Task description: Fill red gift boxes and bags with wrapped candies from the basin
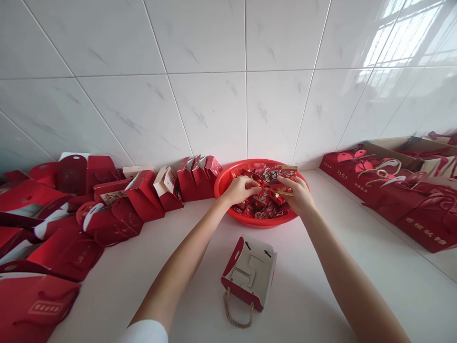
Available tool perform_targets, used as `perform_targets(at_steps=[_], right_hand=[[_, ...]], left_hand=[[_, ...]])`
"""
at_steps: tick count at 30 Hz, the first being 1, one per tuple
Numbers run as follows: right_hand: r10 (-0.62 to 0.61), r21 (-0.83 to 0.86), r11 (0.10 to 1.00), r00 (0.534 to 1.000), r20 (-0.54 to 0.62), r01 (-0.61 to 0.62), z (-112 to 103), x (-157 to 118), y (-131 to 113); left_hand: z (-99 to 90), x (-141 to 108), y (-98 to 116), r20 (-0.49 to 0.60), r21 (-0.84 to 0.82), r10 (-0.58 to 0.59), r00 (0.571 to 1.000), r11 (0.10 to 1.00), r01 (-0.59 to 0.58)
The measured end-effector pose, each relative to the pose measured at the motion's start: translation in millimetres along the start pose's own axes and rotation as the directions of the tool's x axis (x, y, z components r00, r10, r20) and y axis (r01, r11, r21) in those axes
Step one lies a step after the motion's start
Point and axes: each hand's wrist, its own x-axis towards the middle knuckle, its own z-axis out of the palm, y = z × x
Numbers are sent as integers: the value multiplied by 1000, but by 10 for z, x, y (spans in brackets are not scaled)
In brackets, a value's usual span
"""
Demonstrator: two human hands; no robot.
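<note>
A red plastic basket (264,223) holding several red-wrapped candies (266,212) stands against the wall. Over its left side, my left hand (243,190) has its fingers curled together among the wrappers; what they pinch is hidden. At the basket's right side, my right hand (300,194) grips candy packets (280,174) in red and gold wrapping between thumb and fingers. Nearer to me, between my forearms, an open red gift box (250,271) shows its pale inside, with a rope handle (237,317) trailing toward me. Neither hand touches the box.
Several red gift boxes (143,195) crowd the left side of the white counter (178,305), some with raised flaps. On the right are a cardboard carton (385,143) and red bags (403,205) with cord handles. A tiled wall (210,114) closes off the back.
</note>
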Motion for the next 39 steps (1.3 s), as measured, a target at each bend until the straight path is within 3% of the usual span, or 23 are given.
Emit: perform_targets(at_steps=[25,33,39], right_hand=[[10,12,1000,1000,2,-10,23,-23,-19],[22,15,1000,1000,-16,-22,27,-28,-26],[31,-3,1000,999,-26,-31,40,-38,-41]], left_hand=[[-25,-6,43,36,59,-77,996,995,75],[-15,1,5,34,33,-91,995,995,90],[3,33,-30,25,-86,-95,995,992,96]])
